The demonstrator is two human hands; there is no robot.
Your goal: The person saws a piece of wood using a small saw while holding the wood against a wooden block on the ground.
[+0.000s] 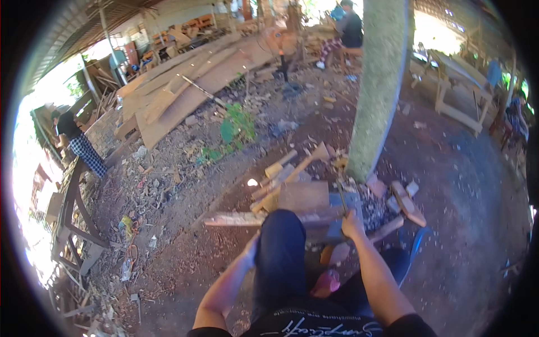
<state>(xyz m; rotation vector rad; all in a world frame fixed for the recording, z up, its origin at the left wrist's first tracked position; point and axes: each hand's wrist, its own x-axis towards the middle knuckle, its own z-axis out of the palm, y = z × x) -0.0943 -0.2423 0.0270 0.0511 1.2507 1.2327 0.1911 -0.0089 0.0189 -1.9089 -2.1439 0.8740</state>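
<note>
My right hand (352, 223) is closed around a thin, stick-like tool (342, 194) that points up and away from me; its exact kind is too small to tell. Beneath and beside that hand lies a grey flat-faced block (353, 203). My left hand (251, 247) is at the outer side of my raised left knee, its fingers mostly hidden by the leg. Just beyond the knee, a brown wooden block (304, 196) rests above a long reddish plank (236, 219). Several pale wood pieces (281, 168) are piled behind the block.
A thick post (377, 84) rises right behind the work spot. Wood offcuts (409, 205) and chips lie to its right. Large boards (185, 84) lean at the far left. One person (78, 140) stands at left, another (349, 31) sits at the back. A wooden frame (463, 92) stands far right.
</note>
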